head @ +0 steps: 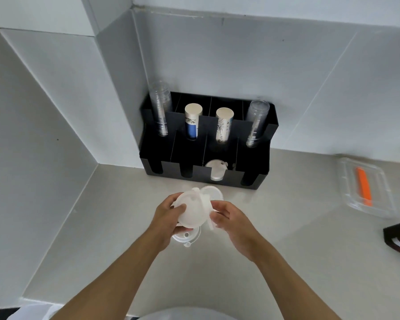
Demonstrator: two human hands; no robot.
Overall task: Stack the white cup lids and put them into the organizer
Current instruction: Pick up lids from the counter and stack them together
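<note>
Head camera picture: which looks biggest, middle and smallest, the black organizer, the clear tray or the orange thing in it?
1. Organizer, biggest.
2. Clear tray, though the wide lens stretches that edge.
3. Orange thing, smallest.

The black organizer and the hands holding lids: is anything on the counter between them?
No. In the head view, only bare counter separates the organizer from the held lids.
</note>
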